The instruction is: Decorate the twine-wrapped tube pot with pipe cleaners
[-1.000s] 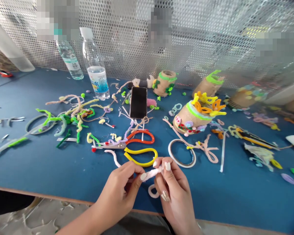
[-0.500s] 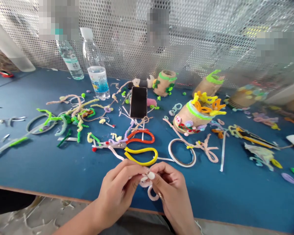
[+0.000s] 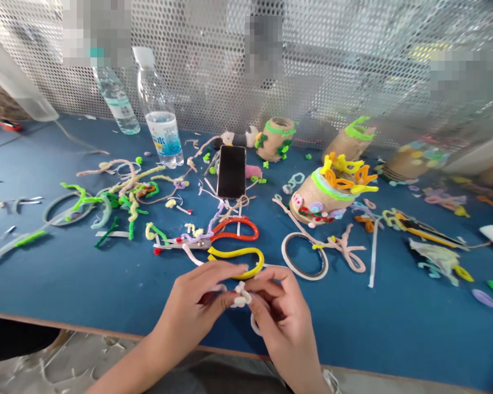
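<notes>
Close to the table's front edge, my left hand (image 3: 201, 301) and my right hand (image 3: 283, 309) meet over a pale pinkish-white pipe cleaner (image 3: 241, 294). It is bent into small loops, and both hands pinch it between thumb and fingers. Part of it is hidden behind the right thumb and fingers. Just beyond my hands lie scissors (image 3: 235, 228) with one red and one yellow handle, blades pointing left. A roll of white tape (image 3: 285, 257) rests flat to the right of them. Behind the scissors is a dark-screened phone (image 3: 231, 172).
A twine-wrapped jar (image 3: 308, 202) with yellow and orange loops stands right of centre; a smaller green-trimmed jar (image 3: 275, 145) is behind. Two water bottles (image 3: 164, 137) stand at back left. Green and yellow pipe cleaners (image 3: 133, 191) lie tangled on the left. A perforated metal screen (image 3: 213, 82) rises behind.
The fingers of my left hand have lifted and straightened somewhat. The pipe cleaner has turned between my fingertips, and its lower loop is now more hidden by my right hand.
</notes>
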The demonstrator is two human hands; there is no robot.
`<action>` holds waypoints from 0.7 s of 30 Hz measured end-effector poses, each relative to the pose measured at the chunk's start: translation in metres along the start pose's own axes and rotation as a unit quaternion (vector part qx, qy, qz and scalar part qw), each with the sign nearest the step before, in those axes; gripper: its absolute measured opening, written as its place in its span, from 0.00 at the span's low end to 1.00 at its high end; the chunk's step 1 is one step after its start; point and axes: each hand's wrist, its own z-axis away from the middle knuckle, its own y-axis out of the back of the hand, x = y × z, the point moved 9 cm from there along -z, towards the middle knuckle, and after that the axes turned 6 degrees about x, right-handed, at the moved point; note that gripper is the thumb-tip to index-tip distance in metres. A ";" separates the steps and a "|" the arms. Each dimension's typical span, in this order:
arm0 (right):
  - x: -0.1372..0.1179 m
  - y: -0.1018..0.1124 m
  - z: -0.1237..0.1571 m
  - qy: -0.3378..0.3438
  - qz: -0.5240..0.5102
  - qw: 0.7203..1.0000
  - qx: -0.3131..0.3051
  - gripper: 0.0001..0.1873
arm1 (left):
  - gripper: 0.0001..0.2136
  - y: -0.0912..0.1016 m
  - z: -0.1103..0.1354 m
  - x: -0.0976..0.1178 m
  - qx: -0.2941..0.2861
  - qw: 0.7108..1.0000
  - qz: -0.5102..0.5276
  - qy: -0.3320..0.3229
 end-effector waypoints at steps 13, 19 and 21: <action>0.002 -0.009 -0.003 -0.062 -0.028 0.997 -0.042 0.16 | 0.10 0.001 0.005 0.018 -0.019 0.995 -0.012 -0.098; 0.007 -0.012 0.001 -0.056 -0.033 0.996 -0.063 0.14 | 0.08 -0.002 0.002 0.015 -0.030 0.996 0.035 -0.072; 0.008 -0.012 0.001 -0.074 -0.031 0.995 -0.061 0.12 | 0.05 0.003 0.001 0.015 0.008 0.998 0.019 -0.062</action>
